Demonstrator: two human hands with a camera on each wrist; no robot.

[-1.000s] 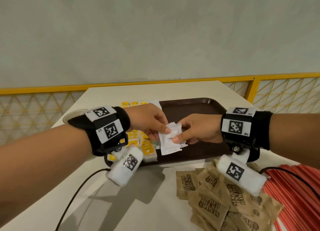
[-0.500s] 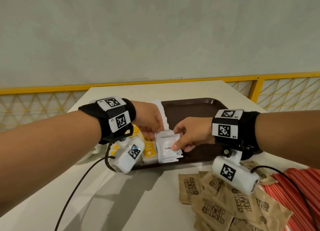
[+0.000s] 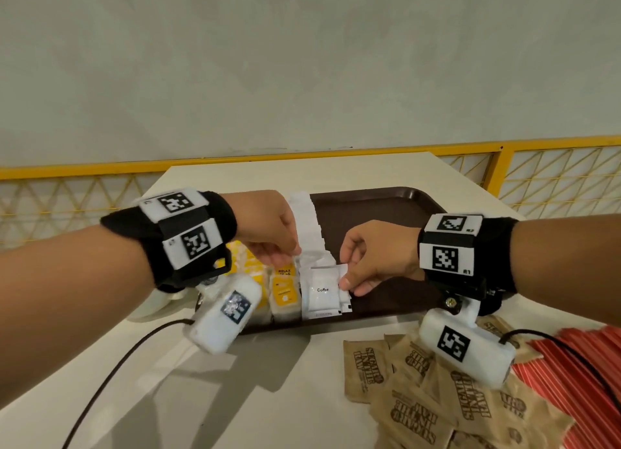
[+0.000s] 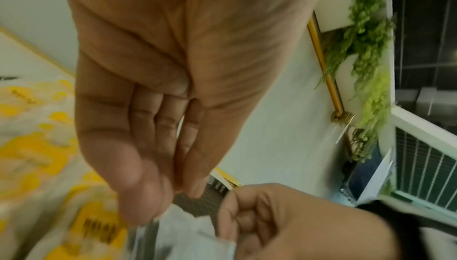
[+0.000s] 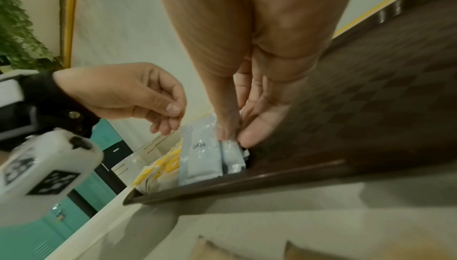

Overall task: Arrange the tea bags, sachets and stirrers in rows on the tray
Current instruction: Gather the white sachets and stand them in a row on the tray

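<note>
Brown paper sugar sachets (image 3: 420, 378) lie in a loose heap nearest you on the pale surface (image 3: 235, 398), with the red stirrers (image 3: 578, 395) just to their right. Beyond them sits the dark brown tray (image 3: 386, 210). At its near edge your right hand (image 3: 376, 257) pinches a small stack of white coffee sachets (image 3: 321, 294), thumb and curled fingers closed on their right side. Your left hand (image 3: 268, 226) is just beside it, thumb and fingertips pinched at the top edge of the white sachets. To the left of these, the yellow tea bags (image 3: 282, 290) lie in rows on the tray. A row of white sachets (image 3: 304, 216) runs from your hands toward the tray's far edge.
</note>
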